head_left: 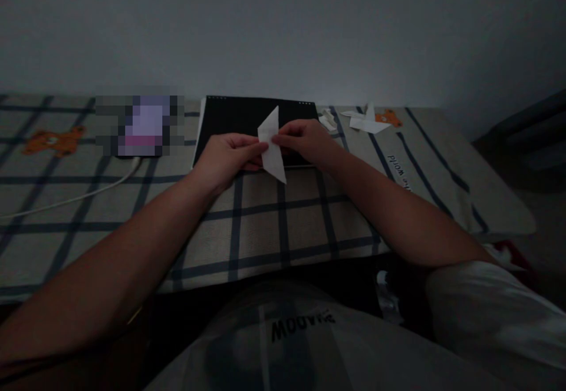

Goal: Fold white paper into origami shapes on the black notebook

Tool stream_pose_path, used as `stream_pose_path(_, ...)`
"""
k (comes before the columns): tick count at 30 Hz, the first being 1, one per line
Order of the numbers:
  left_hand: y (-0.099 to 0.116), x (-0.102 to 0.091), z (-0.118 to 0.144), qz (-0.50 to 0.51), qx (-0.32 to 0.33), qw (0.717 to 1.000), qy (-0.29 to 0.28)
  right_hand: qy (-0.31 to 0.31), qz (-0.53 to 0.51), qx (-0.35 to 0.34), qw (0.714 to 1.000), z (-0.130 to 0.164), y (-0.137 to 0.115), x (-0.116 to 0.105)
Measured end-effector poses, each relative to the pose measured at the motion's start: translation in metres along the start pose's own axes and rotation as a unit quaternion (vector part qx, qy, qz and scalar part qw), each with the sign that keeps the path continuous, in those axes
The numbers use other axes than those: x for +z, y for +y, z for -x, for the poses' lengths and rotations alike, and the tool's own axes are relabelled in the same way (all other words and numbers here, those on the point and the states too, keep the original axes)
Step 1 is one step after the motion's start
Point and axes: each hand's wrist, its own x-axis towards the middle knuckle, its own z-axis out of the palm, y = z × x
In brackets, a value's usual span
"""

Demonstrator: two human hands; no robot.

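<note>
A folded piece of white paper [273,158] is held up over the front part of a black notebook [239,117]. Its outline is a slanted four-sided shape with pointed upper and lower ends. My left hand [230,152] pinches its left edge, thumb in front and fingers behind. From the other side, my right hand [305,137] grips the paper near its middle between thumb and fingertips. Both thumbs lie close together on the paper. Some of the fingertips behind it are hidden.
A phone [145,122], blurred out, lies at the left with a white cable [97,191] plugged in. White folded paper [369,121] and a small paper scrap [328,120] lie right of the notebook. A checked cloth [260,220] covers the table, against a wall [283,31].
</note>
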Motion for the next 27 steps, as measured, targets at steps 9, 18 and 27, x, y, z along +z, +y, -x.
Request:
stream_pose_path(9,0.000,0.001,0.003,0.002,0.017,1.000,0.014,-0.011,-0.071,0.053,0.996,0.002,-0.005,0.004)
stream_pose_path(18,0.003,0.000,0.002,0.017,0.034,0.999,0.035,-0.081,-0.013,0.029,0.996,0.007,-0.013,0.000)
stream_pose_path(27,0.000,0.000,0.004,-0.001,0.054,0.997,0.056,-0.089,-0.078,0.077,0.990,0.009,-0.019,0.007)
